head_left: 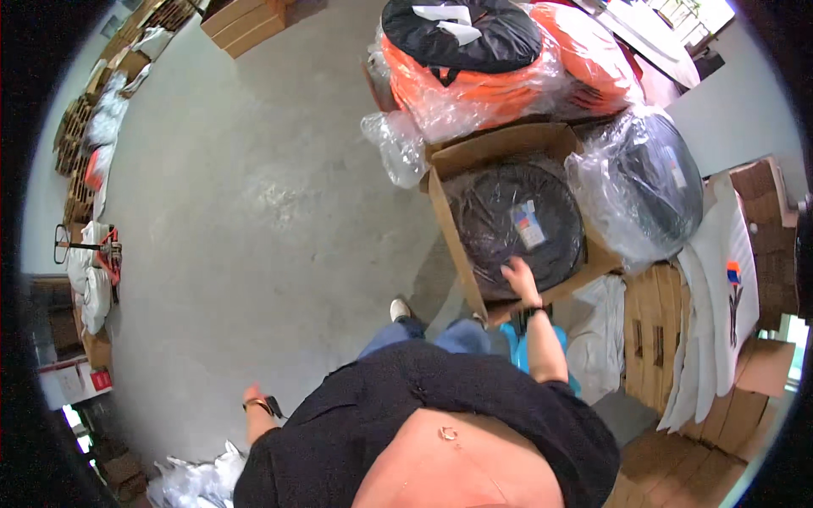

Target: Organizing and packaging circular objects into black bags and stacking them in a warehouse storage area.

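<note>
An open cardboard box (447, 233) stands in front of me to the right. In it lies a round, flat black bag (491, 203) in clear plastic, with a printed label card (529, 227) on top. My right hand (520, 278) is over the near part of this black bag, fingers apart and holding nothing; whether it touches the plastic cannot be told. Low at my left side hangs my left hand (252, 394), away from the box, its fingers too foreshortened to read. Leaning at the box's right side is another round black bag (648, 186) in clear plastic.
Beyond the box, orange plastic-wrapped bundles (474, 97) are piled with a black round bag (466, 38) on top. Flattened cardboard (652, 326) and white sheets (720, 279) stand at right. A pallet jack (106, 254) is far left, and plastic wrap (199, 478) lies near left.
</note>
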A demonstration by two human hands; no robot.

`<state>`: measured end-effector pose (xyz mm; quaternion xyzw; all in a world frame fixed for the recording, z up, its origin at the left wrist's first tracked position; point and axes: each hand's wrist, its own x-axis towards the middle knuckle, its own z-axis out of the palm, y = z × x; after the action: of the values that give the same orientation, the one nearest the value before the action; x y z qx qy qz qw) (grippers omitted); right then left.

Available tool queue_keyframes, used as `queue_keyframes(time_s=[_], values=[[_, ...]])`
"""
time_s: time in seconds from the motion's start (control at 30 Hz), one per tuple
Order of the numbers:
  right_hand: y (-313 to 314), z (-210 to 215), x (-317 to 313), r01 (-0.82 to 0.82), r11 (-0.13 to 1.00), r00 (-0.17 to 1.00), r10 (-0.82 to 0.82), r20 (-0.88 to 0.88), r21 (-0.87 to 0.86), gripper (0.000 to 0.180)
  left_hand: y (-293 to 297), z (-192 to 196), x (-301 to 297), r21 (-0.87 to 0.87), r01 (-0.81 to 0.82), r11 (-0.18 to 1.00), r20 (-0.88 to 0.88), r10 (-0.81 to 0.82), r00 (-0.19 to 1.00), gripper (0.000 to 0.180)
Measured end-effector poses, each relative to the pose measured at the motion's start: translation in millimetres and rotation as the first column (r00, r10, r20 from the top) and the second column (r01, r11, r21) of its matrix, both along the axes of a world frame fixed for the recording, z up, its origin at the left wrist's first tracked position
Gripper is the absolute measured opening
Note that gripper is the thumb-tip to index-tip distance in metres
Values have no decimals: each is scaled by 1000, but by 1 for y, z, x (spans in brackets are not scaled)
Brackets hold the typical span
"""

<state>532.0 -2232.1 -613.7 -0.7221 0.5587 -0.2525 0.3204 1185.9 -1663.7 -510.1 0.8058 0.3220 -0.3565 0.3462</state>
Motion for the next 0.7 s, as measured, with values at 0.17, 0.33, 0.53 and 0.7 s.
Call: queue_keyframes(time_s=[0.17, 0.33, 0.53, 0.7], values=[[-101, 108, 152, -96, 994, 987, 102, -124, 55, 58, 40, -39, -69, -137, -235, 962, -181, 209, 961, 72], [-212, 151, 241, -149, 968, 945, 79, -317, -200, 68, 13, -53, -28, -187, -182, 965, -230, 137, 963, 71], [-374, 195, 316, -189, 880, 898, -24, -439, -436, 65, -75, -32, 30, -220, -213, 952, -255, 154, 955, 67], [-524, 215, 328, -255, 845, 880, 1, -476, -470, 63, -174, -8, 54, -258, -298, 919, -232, 240, 943, 57]])
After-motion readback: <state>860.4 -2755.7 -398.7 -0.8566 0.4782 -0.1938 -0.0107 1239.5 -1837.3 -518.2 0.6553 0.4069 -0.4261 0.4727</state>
